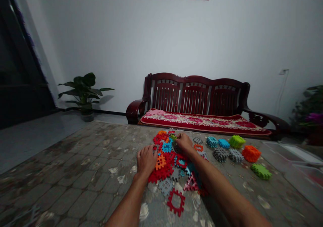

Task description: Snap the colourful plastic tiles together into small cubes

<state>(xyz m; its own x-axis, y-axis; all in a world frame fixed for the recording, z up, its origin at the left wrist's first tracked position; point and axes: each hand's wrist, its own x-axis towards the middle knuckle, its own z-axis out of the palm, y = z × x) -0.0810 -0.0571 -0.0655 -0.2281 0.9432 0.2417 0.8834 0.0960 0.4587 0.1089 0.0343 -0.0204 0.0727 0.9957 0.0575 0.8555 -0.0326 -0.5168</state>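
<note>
A heap of flat plastic interlocking building pieces with toothed edges lies in front of me, mostly red [165, 173], with orange [160, 162], blue [167, 147] and grey ones. My left hand [147, 158] lies at the heap's left side, palm down, fingers loosely apart against the red pieces; its fingertips are partly hidden. At the far side of the heap, my right hand [184, 141] has its fingers bent together at a small green building piece [173, 137]. Nearest to me are a red square frame [176, 202] and a pink triangle piece [191, 182].
Several assembled blocks stand on the right, among them an orange block [251, 153] and a lime green block [237, 141]. Clear plastic bins [290, 156] are at the right edge. Behind the patterned tablecloth [101, 173] stands a wooden bench [194, 95]; a potted plant [87, 89] is left.
</note>
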